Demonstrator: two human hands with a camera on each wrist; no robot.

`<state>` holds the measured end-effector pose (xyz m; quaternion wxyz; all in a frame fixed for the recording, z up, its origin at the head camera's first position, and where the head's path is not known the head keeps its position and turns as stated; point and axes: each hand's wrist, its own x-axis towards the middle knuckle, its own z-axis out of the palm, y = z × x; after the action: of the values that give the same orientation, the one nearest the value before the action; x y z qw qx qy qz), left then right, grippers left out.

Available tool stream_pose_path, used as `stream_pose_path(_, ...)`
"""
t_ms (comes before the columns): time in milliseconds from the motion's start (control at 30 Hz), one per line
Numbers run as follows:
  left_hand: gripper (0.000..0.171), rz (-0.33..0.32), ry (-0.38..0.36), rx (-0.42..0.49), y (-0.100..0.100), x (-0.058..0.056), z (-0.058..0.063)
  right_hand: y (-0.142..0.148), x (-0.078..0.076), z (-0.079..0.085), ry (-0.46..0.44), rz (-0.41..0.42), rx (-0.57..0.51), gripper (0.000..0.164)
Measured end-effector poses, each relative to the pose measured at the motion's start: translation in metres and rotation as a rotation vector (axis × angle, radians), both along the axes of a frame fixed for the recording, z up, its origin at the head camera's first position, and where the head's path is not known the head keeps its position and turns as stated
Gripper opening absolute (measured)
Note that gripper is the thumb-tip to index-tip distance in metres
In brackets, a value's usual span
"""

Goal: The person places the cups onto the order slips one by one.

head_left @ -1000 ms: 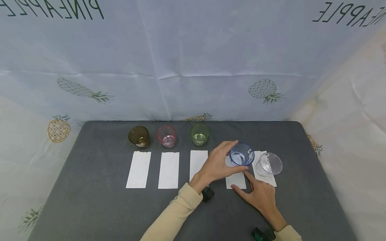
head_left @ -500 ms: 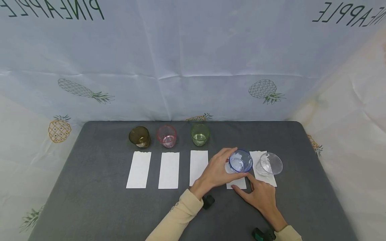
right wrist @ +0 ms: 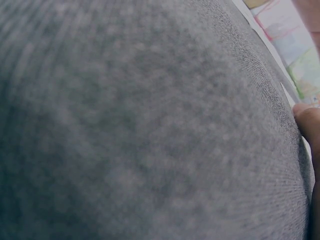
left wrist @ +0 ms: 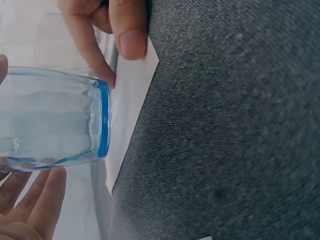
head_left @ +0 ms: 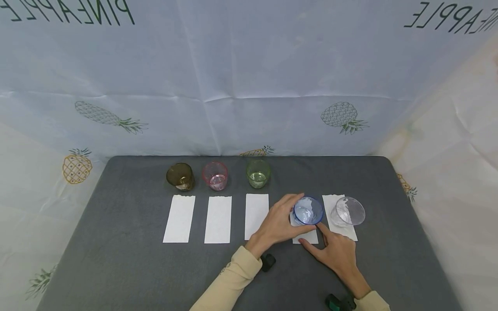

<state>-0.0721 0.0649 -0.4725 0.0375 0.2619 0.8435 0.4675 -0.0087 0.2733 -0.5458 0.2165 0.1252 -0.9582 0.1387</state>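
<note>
My left hand [head_left: 275,221] holds a blue drinking glass [head_left: 308,211] between thumb and fingers, over the fourth paper strip [head_left: 309,237]. In the left wrist view the blue base of the glass [left wrist: 52,120] is right at the white strip [left wrist: 127,110], with fingers along its side. My right hand [head_left: 337,251] rests at that strip, its index fingertip and thumb spread on the paper, close beside the glass. Only a thumb [right wrist: 309,122] of it shows at the edge of the right wrist view. A clear glass [head_left: 350,211] stands on the rightmost strip [head_left: 333,202].
Along the back of the grey table [head_left: 128,242] stand a brown glass [head_left: 180,176], a pink glass [head_left: 215,176] and a green glass [head_left: 258,173]. In front of them lie more white strips [head_left: 179,219]. A pineapple-print cloth [head_left: 218,73] hangs behind.
My left hand has brought the blue glass down and nearer to me, slightly left, over the fourth strip. The right hand has stayed in place.
</note>
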Motion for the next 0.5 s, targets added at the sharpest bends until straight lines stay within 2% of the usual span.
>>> stream_pose_path(500, 0.086, -0.002, -0.025, -0.019, 0.003, -0.0004, -0.0053, 0.0006, 0.0003, 0.0, -0.008, 0.0, -0.007, 0.056)
